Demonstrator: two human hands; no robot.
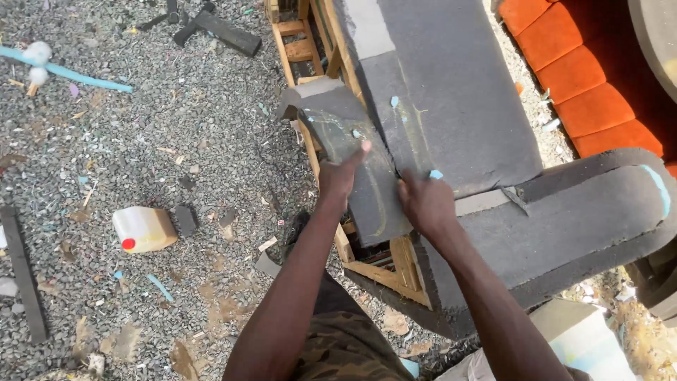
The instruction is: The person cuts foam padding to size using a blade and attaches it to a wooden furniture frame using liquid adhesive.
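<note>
My left hand [340, 173] presses flat on a loose strip of dark grey foam [338, 127] that lies across the side of a wooden sofa frame [391, 271], thumb raised. My right hand [424, 201] is closed around a small light blue piece of chalk [436, 173], its tip at the edge where the strip meets the large grey foam slab [451, 99] covering the frame. Yellowish chalk lines run along both foam pieces. A curved grey foam armrest [585, 212] sits to the right of my right hand.
Gravel ground spreads to the left, with a white plastic jerrycan [143, 228] with a red cap, dark foam offcuts [226, 32], a blue stick [70, 73] and a dark strip [25, 271]. Orange cushions [585, 77] lie at the upper right.
</note>
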